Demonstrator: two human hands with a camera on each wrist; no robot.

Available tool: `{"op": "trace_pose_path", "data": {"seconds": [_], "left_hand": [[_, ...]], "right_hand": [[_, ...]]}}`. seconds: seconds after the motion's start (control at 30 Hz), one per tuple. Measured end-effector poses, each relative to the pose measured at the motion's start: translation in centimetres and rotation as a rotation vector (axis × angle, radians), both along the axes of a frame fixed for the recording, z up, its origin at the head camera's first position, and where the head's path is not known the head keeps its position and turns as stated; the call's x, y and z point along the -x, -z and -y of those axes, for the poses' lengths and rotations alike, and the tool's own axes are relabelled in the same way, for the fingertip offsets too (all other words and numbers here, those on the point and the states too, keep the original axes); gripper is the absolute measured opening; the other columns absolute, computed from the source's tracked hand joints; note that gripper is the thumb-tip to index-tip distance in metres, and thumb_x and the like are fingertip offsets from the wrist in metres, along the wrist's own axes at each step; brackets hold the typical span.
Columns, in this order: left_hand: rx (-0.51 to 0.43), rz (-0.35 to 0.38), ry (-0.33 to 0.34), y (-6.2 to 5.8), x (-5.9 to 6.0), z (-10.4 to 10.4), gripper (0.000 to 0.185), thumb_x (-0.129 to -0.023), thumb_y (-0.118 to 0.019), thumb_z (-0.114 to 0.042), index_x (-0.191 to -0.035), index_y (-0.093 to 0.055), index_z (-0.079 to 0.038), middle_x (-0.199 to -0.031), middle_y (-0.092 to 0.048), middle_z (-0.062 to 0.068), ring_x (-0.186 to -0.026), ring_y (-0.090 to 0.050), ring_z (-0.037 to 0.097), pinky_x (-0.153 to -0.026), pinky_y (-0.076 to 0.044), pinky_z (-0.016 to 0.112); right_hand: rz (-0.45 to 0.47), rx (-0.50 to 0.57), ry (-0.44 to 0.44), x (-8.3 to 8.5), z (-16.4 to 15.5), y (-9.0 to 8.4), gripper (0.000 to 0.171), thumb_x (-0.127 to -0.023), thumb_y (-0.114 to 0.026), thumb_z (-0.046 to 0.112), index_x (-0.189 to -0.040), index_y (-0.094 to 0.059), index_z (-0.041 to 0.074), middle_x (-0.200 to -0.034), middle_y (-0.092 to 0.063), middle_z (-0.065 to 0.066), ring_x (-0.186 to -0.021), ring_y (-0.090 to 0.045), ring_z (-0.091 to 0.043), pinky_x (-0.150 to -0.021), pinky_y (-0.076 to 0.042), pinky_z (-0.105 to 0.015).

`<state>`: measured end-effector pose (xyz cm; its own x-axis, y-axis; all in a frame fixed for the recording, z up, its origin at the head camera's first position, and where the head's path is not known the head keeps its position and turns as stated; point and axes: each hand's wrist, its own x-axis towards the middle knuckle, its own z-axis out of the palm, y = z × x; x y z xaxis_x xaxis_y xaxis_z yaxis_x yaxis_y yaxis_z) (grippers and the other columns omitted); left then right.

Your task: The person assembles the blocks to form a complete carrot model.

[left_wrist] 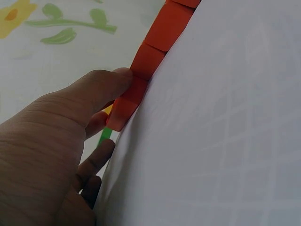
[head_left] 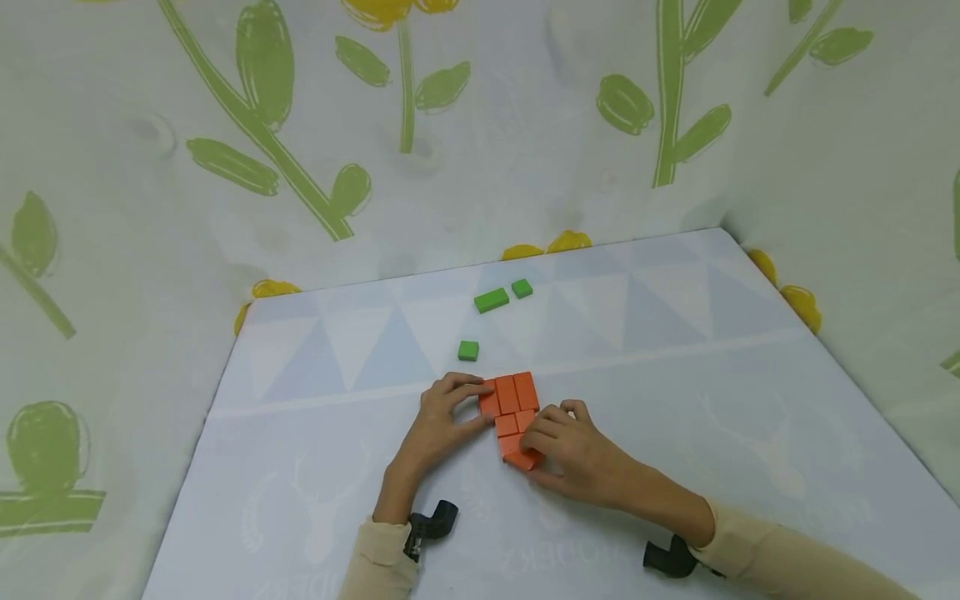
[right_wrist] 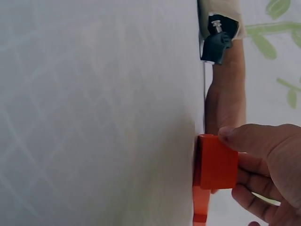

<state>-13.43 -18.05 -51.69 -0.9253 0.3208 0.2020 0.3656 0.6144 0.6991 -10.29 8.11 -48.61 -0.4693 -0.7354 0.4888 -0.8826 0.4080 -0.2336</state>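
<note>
Several orange blocks point(head_left: 507, 393) lie together on the table, with a row of three at the far end and more running toward the person. My left hand point(head_left: 441, 421) pinches the leftmost block of that row between thumb and fingers; this orange block point(left_wrist: 126, 104) also shows in the left wrist view. At the near end, my right hand point(head_left: 576, 460) grips a tilted orange block point(right_wrist: 219, 162), its thumb on one edge and its fingers at the other side. The right fingers partly cover the neighbouring blocks in the head view.
Beyond the orange group lie a small green block point(head_left: 468, 351), a long green block point(head_left: 491, 301) and another small green one point(head_left: 522, 288). The pale patterned table point(head_left: 315, 467) meets a flower-printed curtain point(head_left: 480, 183) at its back edge. A black camera mount sits at each wrist.
</note>
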Motion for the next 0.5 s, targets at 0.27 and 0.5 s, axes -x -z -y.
{"op": "trace_pose_path", "data": {"seconds": [0.27,0.5], "left_hand": [[-0.001,-0.005,0.007,0.2,0.1,0.1,0.042,-0.089,-0.078,-0.036,-0.128,-0.069,-0.024,-0.132,-0.054,-0.011,-0.126,-0.047,0.013,-0.108,-0.024,0.044],[0.003,-0.035,0.020,0.3,0.2,0.2,0.042,-0.089,-0.078,-0.034,-0.128,-0.069,-0.023,-0.133,-0.055,-0.007,-0.126,-0.048,0.016,-0.106,-0.026,0.047]], "right_hand": [[0.032,-0.026,0.024,-0.1,0.2,0.5,0.037,-0.072,-0.090,0.023,-0.100,-0.067,0.018,-0.100,-0.063,0.007,-0.101,-0.055,-0.015,-0.087,-0.037,-0.044],[0.132,-0.058,0.053,0.3,-0.1,-0.9,0.042,-0.075,-0.088,0.033,-0.107,-0.067,0.016,-0.109,-0.064,0.008,-0.106,-0.055,-0.014,-0.088,-0.038,-0.045]]}}
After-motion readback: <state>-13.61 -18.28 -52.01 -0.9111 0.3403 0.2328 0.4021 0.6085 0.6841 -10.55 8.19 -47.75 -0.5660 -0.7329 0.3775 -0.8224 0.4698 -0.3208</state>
